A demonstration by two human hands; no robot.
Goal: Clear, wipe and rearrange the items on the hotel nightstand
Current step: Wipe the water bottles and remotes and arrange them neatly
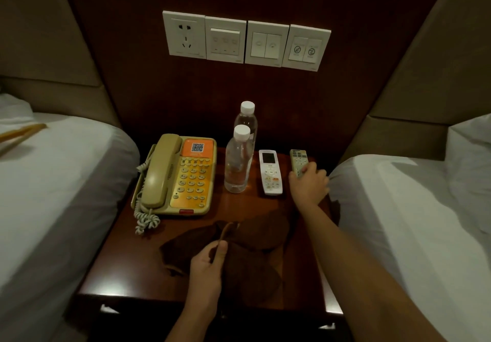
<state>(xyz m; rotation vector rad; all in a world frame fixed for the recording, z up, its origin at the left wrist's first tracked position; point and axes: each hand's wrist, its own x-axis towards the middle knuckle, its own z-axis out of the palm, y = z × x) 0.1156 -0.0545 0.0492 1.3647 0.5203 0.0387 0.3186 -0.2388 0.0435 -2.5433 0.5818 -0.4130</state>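
Setting the last piece in line, my right hand (308, 182) curls round the near end of a grey remote (299, 162) at the far right of the glossy wooden surface (127, 259), just beside a white remote (270, 172). My left hand (210, 264) pinches a fold of the dark brown cloth (255, 238), soft and rumpled, spread across the near half. A beige plastic telephone (176, 175) with a coiled cord sits far left; two clear, white-capped bottles (237, 161) stand upright between it and the remotes. I judge the rearranging nearly done, with only the cloth left to remove.
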